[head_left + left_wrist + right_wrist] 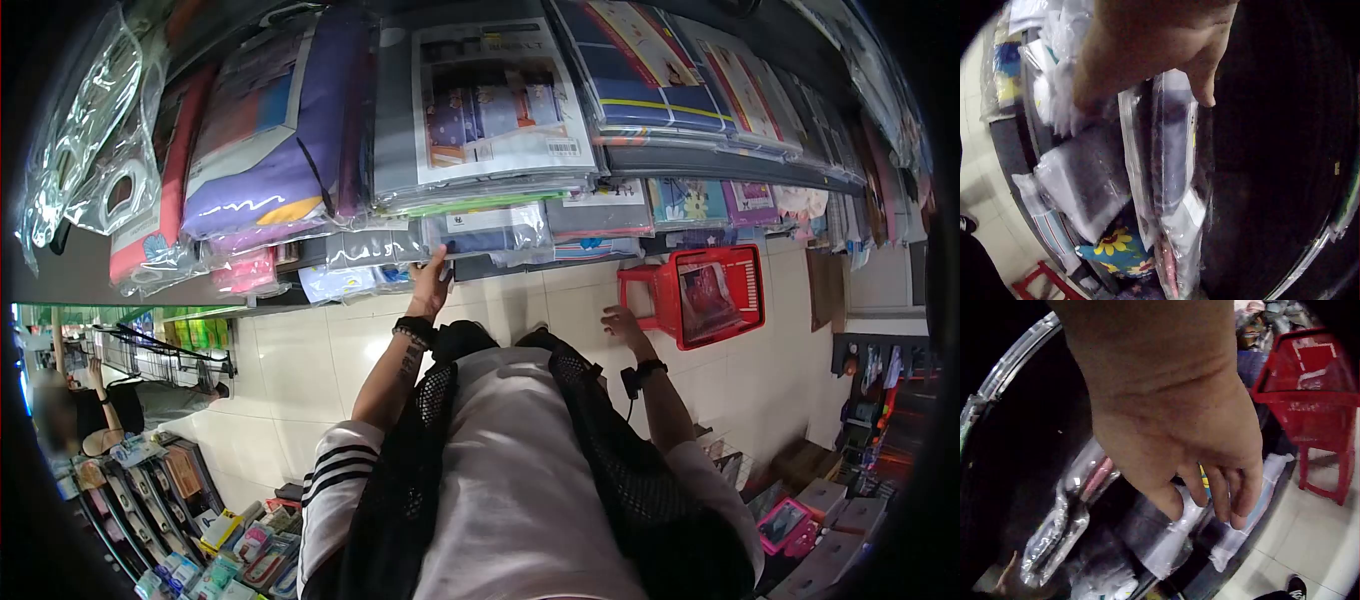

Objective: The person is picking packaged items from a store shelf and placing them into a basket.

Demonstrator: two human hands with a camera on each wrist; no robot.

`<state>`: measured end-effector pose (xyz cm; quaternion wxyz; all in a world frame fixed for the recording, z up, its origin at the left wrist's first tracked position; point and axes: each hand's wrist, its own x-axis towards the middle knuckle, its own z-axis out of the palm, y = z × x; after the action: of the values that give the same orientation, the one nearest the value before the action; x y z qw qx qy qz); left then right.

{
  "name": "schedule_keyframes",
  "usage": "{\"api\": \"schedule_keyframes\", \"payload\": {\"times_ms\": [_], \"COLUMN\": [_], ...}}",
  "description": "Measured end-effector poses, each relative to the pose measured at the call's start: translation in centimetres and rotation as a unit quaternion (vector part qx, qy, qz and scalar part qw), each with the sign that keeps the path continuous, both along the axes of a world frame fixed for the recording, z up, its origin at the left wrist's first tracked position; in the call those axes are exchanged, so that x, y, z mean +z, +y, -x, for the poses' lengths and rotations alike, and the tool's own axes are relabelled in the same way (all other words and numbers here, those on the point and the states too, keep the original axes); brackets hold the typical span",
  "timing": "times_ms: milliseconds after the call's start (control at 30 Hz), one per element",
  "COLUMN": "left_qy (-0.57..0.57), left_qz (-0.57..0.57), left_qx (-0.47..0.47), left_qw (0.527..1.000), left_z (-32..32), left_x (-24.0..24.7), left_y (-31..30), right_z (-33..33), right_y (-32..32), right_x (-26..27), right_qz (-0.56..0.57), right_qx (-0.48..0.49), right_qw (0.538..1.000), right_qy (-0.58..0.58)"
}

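Observation:
My left hand [432, 285] reaches to the lower shelf, its fingers at the edge of clear plastic-wrapped flat fabric packs [490, 228]. In the left wrist view that hand [1154, 50] is over a stack of plastic-wrapped packs [1172, 156], thumb pointing down beside it; its other fingertips are hidden. My right hand [625, 325] hangs in front of the shelf with nothing in it, fingers loosely bent. In the right wrist view this hand [1179, 437] overlaps wrapped packs [1172, 540] on the shelf behind it. A red shopping basket [755, 290] is to its right, holding a clear-wrapped pack [706, 297].
Above the hands, an upper shelf bears large bedding packs [495, 100] and a purple pack [260, 185]. Clear plastic bags [90, 120] hang at the left. Across the tiled floor [290, 365], another person [110, 405] is beside racks of small goods [240, 550].

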<state>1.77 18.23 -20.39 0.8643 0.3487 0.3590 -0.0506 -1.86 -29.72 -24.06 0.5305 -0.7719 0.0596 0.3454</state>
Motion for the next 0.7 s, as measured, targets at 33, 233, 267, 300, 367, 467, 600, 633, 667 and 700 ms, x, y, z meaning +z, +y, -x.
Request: {"api": "schedule_keyframes", "payload": {"times_ms": [33,233,267,300,367,467,600,633,667,700], "left_qy": [0.004,-0.047,-0.032,-0.018,-0.045,-0.061,-0.065,-0.019,-0.004,0.01], "left_qz": [-0.03,-0.009,-0.004,0.0,0.052,0.111,0.016,-0.044,-0.083,-0.121], "left_qx": [0.045,0.034,0.049,0.065,0.031,-0.001,-0.079,-0.094,-0.153,-0.211], "left_qw": [0.999,0.998,0.998,0.998,0.997,0.992,0.995,0.994,0.985,0.97], "left_z": [0.1,-1.0,-0.9,-0.9,-1.4,-1.6,-0.2,0.8,1.8,3.0], "left_x": [2.4,-0.8,-0.2,0.3,-3.4,-4.5,-1.9,-0.3,0.1,0.2], "left_y": [-0.1,2.1,1.8,1.7,3.3,3.9,3.4,2.9,3.2,3.8], "right_z": [1.2,7.6,8.6,9.4,10.4,11.0,10.6,10.4,10.2,10.0], "right_y": [-1.0,-4.2,-4.8,-5.3,-5.5,-5.7,-5.0,-4.9,-4.7,-4.5], "right_x": [-0.7,-2.7,-3.3,-3.7,-3.6,-3.4,-1.8,-1.7,-1.5,-1.3], "right_qz": [0.032,0.064,0.075,0.086,0.095,0.098,0.096,0.093,0.09,0.089], "right_qx": [-0.058,-0.186,-0.194,-0.202,-0.208,-0.243,-0.253,-0.25,-0.247,-0.248], "right_qw": [0.997,0.967,0.964,0.96,0.958,0.946,0.947,0.95,0.952,0.952], "right_qy": [0.043,0.164,0.168,0.171,0.174,0.191,0.172,0.163,0.154,0.153]}}
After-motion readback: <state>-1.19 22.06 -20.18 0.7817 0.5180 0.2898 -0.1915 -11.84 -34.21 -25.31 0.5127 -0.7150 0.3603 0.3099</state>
